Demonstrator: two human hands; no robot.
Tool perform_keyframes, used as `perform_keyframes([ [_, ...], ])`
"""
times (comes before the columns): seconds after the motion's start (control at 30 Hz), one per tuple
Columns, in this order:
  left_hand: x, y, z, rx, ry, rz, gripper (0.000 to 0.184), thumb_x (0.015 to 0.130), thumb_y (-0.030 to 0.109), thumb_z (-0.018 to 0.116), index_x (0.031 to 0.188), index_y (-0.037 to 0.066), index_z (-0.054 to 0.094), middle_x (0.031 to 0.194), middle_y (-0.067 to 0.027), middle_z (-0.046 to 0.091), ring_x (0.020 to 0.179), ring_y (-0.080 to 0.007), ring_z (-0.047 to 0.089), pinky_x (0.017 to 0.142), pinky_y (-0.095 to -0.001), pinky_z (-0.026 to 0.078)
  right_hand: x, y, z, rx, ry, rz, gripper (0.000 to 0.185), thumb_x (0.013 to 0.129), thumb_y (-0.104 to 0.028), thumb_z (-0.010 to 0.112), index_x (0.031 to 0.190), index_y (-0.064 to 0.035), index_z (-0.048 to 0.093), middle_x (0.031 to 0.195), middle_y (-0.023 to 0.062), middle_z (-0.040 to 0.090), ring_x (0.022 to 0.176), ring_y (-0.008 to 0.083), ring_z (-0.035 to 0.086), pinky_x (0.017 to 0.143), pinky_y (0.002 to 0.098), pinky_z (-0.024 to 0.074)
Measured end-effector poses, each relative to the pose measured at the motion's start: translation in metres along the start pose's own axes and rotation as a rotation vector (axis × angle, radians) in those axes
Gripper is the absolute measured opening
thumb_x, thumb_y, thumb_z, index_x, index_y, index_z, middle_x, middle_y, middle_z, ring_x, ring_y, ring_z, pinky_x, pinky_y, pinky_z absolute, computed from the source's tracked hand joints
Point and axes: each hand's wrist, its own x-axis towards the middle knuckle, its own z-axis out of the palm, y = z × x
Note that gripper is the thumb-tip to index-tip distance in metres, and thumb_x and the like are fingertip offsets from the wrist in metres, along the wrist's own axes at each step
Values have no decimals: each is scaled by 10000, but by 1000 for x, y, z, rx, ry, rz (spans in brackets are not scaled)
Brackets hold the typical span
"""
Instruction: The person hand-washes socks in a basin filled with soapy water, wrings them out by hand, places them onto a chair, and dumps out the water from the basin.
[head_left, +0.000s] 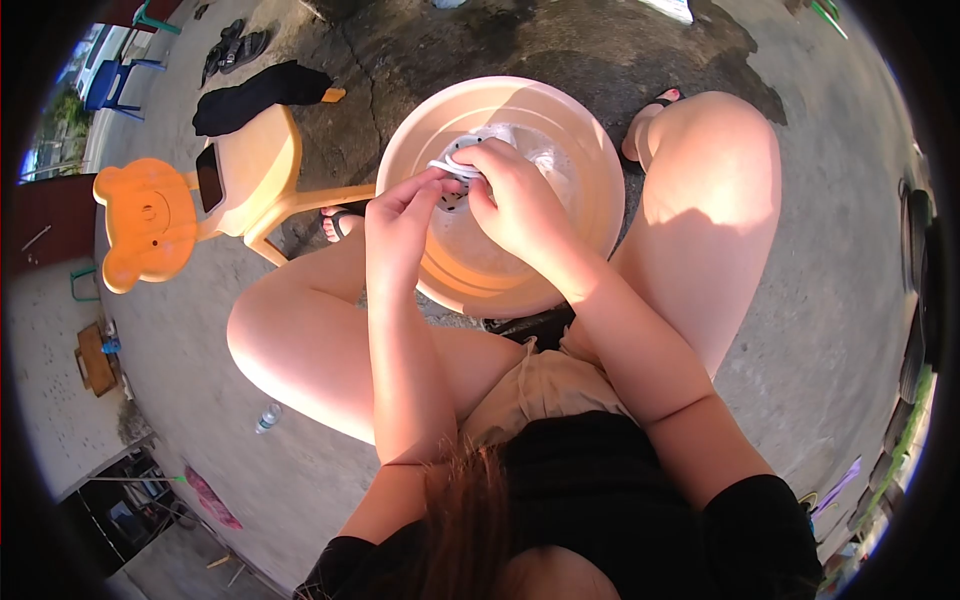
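Between my legs stands a peach plastic basin (605,190) holding cloudy, sudsy water (470,240). Over it, both hands pinch a wet white item with dark spots (458,170), which has a thick white band along its top. What kind of thing it is I cannot make out. My left hand (405,205) grips its near left edge with thumb and fingers. My right hand (510,195) is closed on its right side, fingers curled over the top. Pale wet fabric (548,165) and foam show in the water beyond my right hand.
To the left is a yellow child's chair (250,165) with an orange bear-shaped back (150,225). A phone-like dark slab (209,178) and black cloth (265,95) lie on it. Dark sandals (235,50) sit behind; a plastic bottle (268,418) lies on the concrete.
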Motion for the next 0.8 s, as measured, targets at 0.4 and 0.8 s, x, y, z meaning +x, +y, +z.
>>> perform_keyframes([
  [0.4, 8, -20, 8, 259, -205, -138, 273, 873, 181, 603, 1086, 11, 587, 922, -56, 657, 926, -123, 606, 804, -254, 436, 2, 9, -14, 77, 87, 184, 213, 783, 48, 527, 956, 9, 645, 920, 163, 617, 774, 273, 620, 691, 344, 489],
  [0.8, 16, -28, 5, 228, 16, -63, 169, 889, 169, 598, 932, 10, 563, 761, -33, 623, 704, -87, 600, 646, -199, 476, 1, 7, -16, 69, -23, 179, 203, 771, 54, 551, 931, 1, 665, 945, 167, 616, 786, 293, 626, 687, 347, 496],
])
